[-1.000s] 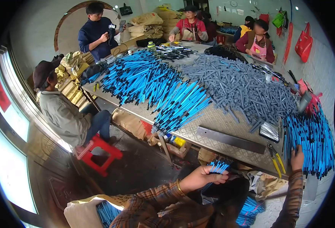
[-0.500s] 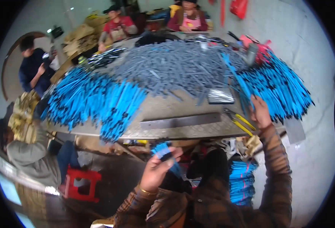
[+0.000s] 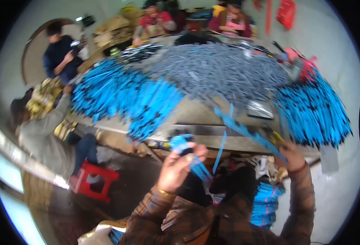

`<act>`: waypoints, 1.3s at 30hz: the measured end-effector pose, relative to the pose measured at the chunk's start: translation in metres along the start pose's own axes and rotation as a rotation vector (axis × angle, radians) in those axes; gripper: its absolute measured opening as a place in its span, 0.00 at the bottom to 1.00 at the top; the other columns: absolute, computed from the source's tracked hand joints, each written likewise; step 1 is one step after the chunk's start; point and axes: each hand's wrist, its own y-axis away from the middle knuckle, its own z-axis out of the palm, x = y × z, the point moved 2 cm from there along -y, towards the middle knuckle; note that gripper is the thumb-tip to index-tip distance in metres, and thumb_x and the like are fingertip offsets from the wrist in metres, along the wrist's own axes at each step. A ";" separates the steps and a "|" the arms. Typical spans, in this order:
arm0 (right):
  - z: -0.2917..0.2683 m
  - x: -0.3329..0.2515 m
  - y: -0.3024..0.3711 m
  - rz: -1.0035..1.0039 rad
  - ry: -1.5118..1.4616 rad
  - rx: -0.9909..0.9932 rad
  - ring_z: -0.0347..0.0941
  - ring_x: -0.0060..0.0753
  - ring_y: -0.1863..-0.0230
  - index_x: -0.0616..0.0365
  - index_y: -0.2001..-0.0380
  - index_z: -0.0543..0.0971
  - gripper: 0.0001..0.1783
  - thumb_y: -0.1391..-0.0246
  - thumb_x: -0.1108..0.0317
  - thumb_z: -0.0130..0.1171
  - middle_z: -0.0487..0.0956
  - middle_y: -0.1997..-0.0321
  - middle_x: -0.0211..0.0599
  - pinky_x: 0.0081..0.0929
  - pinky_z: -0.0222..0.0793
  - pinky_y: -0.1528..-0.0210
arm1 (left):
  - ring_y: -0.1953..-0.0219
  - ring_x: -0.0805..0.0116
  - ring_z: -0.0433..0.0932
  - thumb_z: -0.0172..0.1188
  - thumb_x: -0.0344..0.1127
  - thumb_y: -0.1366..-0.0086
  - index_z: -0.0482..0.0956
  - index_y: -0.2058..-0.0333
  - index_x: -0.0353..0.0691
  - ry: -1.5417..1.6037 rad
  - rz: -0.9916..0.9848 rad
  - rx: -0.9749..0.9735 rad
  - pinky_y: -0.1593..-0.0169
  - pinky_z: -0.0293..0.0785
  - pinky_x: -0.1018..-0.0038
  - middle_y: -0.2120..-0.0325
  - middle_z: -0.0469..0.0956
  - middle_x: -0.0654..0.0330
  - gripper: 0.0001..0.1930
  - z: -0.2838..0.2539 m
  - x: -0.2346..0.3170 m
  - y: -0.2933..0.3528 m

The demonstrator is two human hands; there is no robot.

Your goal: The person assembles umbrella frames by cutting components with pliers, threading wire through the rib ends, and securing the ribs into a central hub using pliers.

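In front of my body, below the table's near edge, my left hand [image 3: 176, 169] is closed round a small bundle of thin blue strips [image 3: 179, 143] with black ends. My right hand [image 3: 293, 155] grips the near end of several long blue strips [image 3: 247, 131], which slant up and left over the table edge, blurred by motion. Between the two hands a single narrow blue strip [image 3: 220, 152] crosses the edge; I cannot tell whether anything holds it. Pliers with yellow handles [image 3: 276, 136] lie by my right hand, partly hidden.
Blue strips with black ends heap up at the left [image 3: 122, 94] and right [image 3: 314, 110] of the table. Grey strips [image 3: 216, 69] cover the middle, behind a flat metal bar [image 3: 200, 130]. A person in grey [image 3: 45, 139] sits by a red stool [image 3: 96, 179]; others sit beyond.
My right hand has come nearer, drawing its blue strips away from the right-hand heap toward my left hand. The left hand keeps its bundle. The whole view has shifted rightward.
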 end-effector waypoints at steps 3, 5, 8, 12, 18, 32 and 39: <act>0.026 0.026 0.013 -0.112 0.550 -0.055 0.73 0.37 0.69 0.59 0.71 0.74 0.10 0.62 0.74 0.59 0.75 0.69 0.39 0.28 0.70 0.68 | 0.53 0.54 0.73 0.54 0.28 0.41 0.68 0.52 0.36 0.039 -0.021 -0.081 0.49 0.68 0.57 0.56 0.72 0.50 0.17 0.010 -0.005 0.001; 0.060 0.015 0.012 0.123 0.398 -0.267 0.70 0.30 0.78 0.59 0.71 0.73 0.07 0.56 0.70 0.57 0.73 0.75 0.36 0.24 0.67 0.78 | 0.56 0.56 0.75 0.54 0.28 0.41 0.69 0.54 0.37 0.048 -0.045 -0.111 0.51 0.70 0.57 0.60 0.74 0.53 0.15 0.009 -0.010 0.003; 0.087 0.059 0.011 0.384 -0.394 -0.317 0.59 0.22 0.87 0.60 0.69 0.69 0.11 0.47 0.63 0.52 0.66 0.83 0.32 0.19 0.52 0.85 | 0.63 0.62 0.76 0.54 0.28 0.40 0.71 0.58 0.39 0.091 -0.119 -0.141 0.56 0.72 0.61 0.67 0.75 0.58 0.11 0.003 -0.016 0.008; 0.119 0.087 0.014 0.384 -0.606 -0.376 0.58 0.21 0.87 0.60 0.69 0.68 0.14 0.47 0.59 0.52 0.65 0.84 0.32 0.20 0.52 0.85 | 0.69 0.64 0.76 0.53 0.28 0.40 0.72 0.61 0.41 0.326 -0.098 -0.071 0.60 0.72 0.64 0.71 0.76 0.59 0.08 0.000 -0.022 0.006; 0.171 0.117 0.019 0.339 -0.918 -0.488 0.63 0.23 0.83 0.56 0.71 0.69 0.16 0.45 0.53 0.50 0.67 0.82 0.30 0.20 0.61 0.80 | 0.70 0.63 0.76 0.52 0.29 0.39 0.73 0.61 0.42 0.445 0.011 -0.022 0.61 0.72 0.65 0.70 0.77 0.57 0.07 -0.003 -0.025 0.001; 0.131 0.112 0.014 -0.013 -0.047 -0.125 0.67 0.20 0.57 0.64 0.54 0.68 0.15 0.44 0.69 0.50 0.73 0.60 0.33 0.20 0.64 0.52 | 0.59 0.60 0.77 0.53 0.27 0.39 0.73 0.61 0.37 -0.051 -0.291 -0.080 0.52 0.71 0.65 0.64 0.77 0.50 0.08 0.009 -0.001 0.009; 0.127 0.086 0.017 0.018 -0.159 -0.177 0.68 0.19 0.58 0.64 0.54 0.68 0.16 0.45 0.71 0.52 0.73 0.61 0.33 0.19 0.65 0.54 | 0.59 0.64 0.76 0.53 0.26 0.39 0.73 0.58 0.36 -0.276 -0.227 -0.161 0.52 0.71 0.69 0.63 0.77 0.52 0.10 0.013 0.006 0.015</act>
